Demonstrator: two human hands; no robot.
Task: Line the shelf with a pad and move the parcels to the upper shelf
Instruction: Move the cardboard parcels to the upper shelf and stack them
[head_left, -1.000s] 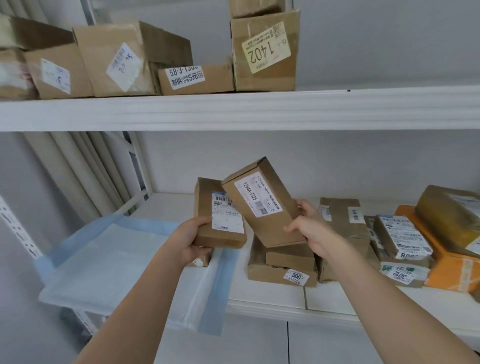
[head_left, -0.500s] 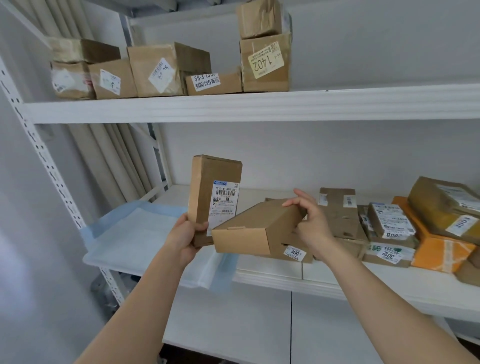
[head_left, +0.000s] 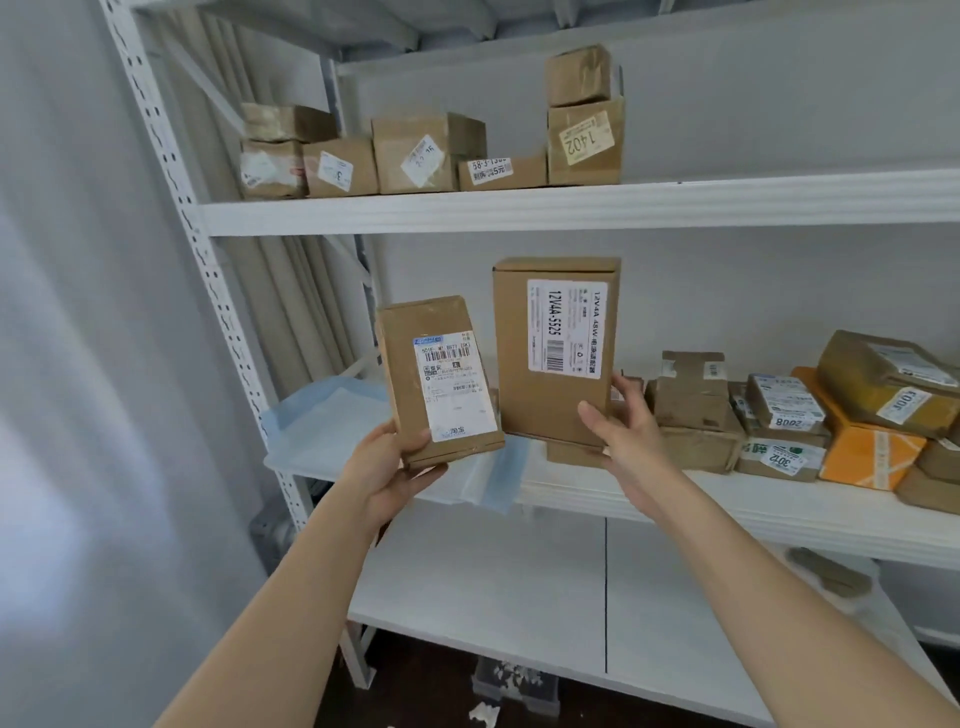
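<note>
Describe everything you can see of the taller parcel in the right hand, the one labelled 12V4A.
The taller parcel is a plain brown cardboard box, flat and rectangular, held upright with its closed flap at the top. A white label printed 12V4A-5525, with a barcode, covers much of its front, text running sideways. The right hand grips its lower right corner. It hangs in front of the middle shelf, beside the shorter parcel in the left hand.

brown cardboard on the smaller parcel (head_left: 439, 382), its white label topped by a blue strip and black barcode. the taller parcel (head_left: 556, 353) is the same plain brown, white label, bold black print. pale blue pad (head_left: 322, 421) with darker blue borders on the white shelf (head_left: 675, 499). one bright orange parcel (head_left: 867, 452) with white markings among the brown ones.
</note>
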